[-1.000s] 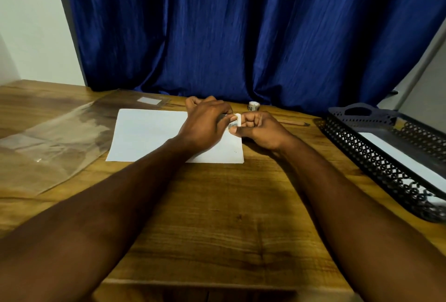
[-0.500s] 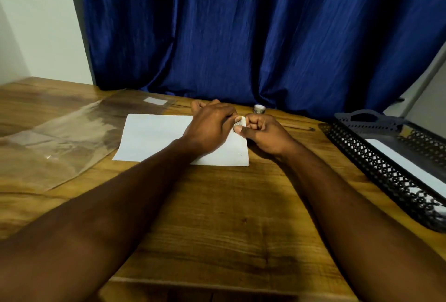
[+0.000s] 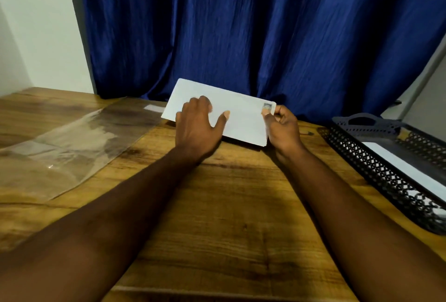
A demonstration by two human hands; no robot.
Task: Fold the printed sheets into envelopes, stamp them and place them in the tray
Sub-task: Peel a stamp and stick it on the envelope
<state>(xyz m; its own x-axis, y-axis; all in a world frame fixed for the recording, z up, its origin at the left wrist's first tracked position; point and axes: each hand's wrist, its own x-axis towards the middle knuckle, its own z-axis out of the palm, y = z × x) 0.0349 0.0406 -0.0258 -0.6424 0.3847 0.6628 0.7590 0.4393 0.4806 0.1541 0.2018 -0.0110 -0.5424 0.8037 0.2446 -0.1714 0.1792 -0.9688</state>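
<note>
A white envelope [image 3: 241, 113] is tilted up off the wooden table, far edge raised toward the curtain. A small bluish stamp [image 3: 267, 106] sits in its upper right corner. My right hand [image 3: 283, 130] pinches the envelope's right edge just below the stamp. My left hand [image 3: 198, 127] rests across the envelope's left half with fingers spread, thumb on its face. A black perforated tray [image 3: 386, 178] stands at the right with a white envelope [image 3: 405, 168] lying inside it.
A clear plastic sleeve [image 3: 67, 149] lies flat on the table's left side, a small white label [image 3: 154, 108] at its far end. A dark blue curtain [image 3: 241, 24] hangs right behind the table. A pencil tip [image 3: 310, 133] shows behind my right hand.
The envelope lay flat while both hands pressed the stamp at its right corner. Now both hands have lifted and tilted it off the table, and the stamp shows in place.
</note>
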